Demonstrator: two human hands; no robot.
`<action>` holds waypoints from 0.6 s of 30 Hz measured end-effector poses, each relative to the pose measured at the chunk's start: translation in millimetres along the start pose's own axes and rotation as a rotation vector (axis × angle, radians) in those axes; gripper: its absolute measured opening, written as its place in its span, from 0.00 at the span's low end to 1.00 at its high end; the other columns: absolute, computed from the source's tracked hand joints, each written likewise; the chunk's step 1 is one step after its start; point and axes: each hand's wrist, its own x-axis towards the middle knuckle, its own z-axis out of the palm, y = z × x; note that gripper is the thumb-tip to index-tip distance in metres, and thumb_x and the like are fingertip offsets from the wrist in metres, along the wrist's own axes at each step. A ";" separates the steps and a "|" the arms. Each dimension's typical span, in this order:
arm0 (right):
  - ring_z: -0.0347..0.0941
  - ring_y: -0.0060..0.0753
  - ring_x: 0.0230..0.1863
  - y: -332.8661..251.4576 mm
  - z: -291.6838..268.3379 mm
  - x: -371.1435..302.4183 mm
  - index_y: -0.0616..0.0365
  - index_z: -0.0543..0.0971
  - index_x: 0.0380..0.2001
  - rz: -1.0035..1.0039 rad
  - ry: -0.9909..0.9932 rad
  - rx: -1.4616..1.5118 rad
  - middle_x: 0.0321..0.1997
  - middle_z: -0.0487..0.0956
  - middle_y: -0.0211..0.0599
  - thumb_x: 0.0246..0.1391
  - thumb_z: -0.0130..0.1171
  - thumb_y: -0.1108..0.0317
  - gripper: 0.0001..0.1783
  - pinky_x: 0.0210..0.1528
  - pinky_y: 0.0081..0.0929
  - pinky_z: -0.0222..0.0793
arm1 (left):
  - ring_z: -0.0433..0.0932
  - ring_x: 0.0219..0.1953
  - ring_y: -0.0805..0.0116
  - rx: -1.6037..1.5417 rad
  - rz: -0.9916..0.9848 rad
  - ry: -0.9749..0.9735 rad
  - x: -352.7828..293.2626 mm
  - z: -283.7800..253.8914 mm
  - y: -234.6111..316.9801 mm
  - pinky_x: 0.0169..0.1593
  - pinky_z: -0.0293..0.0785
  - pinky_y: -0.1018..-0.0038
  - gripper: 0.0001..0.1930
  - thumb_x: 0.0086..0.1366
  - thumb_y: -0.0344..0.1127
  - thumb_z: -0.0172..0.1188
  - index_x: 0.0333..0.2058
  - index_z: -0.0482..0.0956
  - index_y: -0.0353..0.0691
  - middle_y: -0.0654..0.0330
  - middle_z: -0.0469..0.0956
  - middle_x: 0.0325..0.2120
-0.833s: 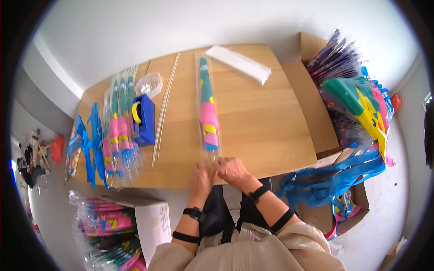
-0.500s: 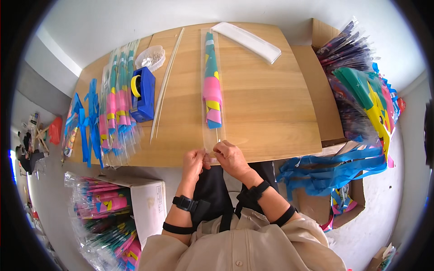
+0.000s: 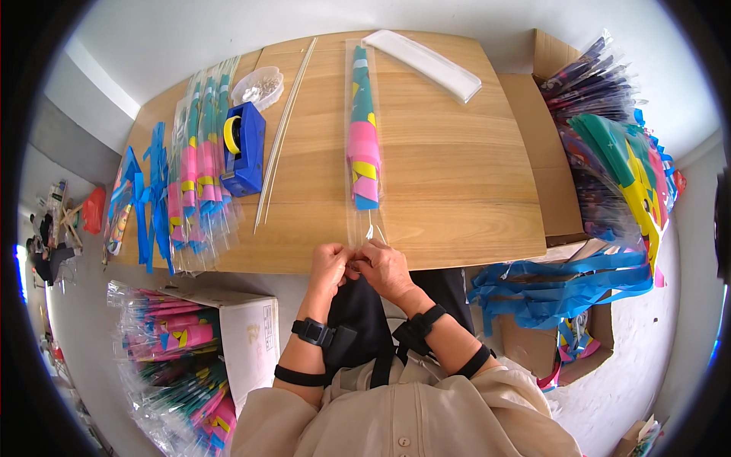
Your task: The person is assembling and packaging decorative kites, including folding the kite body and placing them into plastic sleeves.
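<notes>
On the wooden table [image 3: 449, 183], in front of me, lies a clear plastic sleeve [image 3: 355, 228] with a narrow rolled piece of printed fabric [image 3: 364, 141] inside, green, pink, yellow and blue, probably a folded kite. White string ends show below the fabric's lower tip. My left hand [image 3: 330, 266] pinches the sleeve's near end at the table's front edge. Close beside it, my right hand [image 3: 385, 268] has its fingers closed on the same end. The fingertips of both hands almost meet, and they hide the very end of the plastic.
Left on the table are a blue tape dispenser [image 3: 247, 164], thin rods [image 3: 285, 133], a dish of small parts [image 3: 264, 86], sleeved rolls [image 3: 205, 160] and blue ribbons [image 3: 158, 198]. A white tray [image 3: 426, 65] lies at the back. Filled cartons [image 3: 255, 343] flank me below; more fabric [image 3: 609, 152] stands right.
Both hands have drawn closer together at the sleeve's near end, and the right fingers now curl in more. The whole view has shifted slightly.
</notes>
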 end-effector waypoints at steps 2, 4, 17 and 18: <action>0.77 0.48 0.34 0.5 -0.6 -0.8 0.56 0.80 0.28 -0.001 0.006 0.012 0.31 0.78 0.39 0.46 0.63 0.68 0.05 0.36 0.39 0.73 | 0.74 0.12 0.73 -0.002 -0.018 -0.009 -1.5 0.0 1.5 0.09 0.55 0.81 0.15 0.65 0.36 0.57 0.21 0.75 0.35 0.58 0.75 0.14; 0.77 0.48 0.34 1.5 -1.0 -1.9 0.56 0.80 0.28 0.001 0.012 0.028 0.31 0.78 0.39 0.46 0.63 0.68 0.05 0.36 0.39 0.73 | 0.74 0.12 0.73 0.047 -0.041 -0.001 -6.5 1.7 7.0 0.10 0.55 0.82 0.13 0.64 0.34 0.56 0.21 0.76 0.35 0.58 0.76 0.15; 0.76 0.49 0.34 3.5 0.1 0.8 0.56 0.75 0.22 -0.010 0.001 0.047 0.29 0.78 0.39 0.42 0.63 0.66 0.08 0.34 0.42 0.71 | 0.68 0.10 0.74 0.078 0.024 0.020 -4.5 3.1 3.8 0.12 0.59 0.78 0.13 0.60 0.29 0.53 0.17 0.75 0.32 0.58 0.74 0.12; 0.76 0.49 0.33 4.2 0.9 1.2 0.56 0.75 0.22 -0.023 0.007 0.025 0.28 0.78 0.39 0.42 0.64 0.65 0.08 0.33 0.42 0.71 | 0.68 0.09 0.74 0.102 0.065 0.043 -3.3 4.6 0.9 0.12 0.60 0.77 0.13 0.60 0.28 0.53 0.17 0.75 0.32 0.58 0.73 0.11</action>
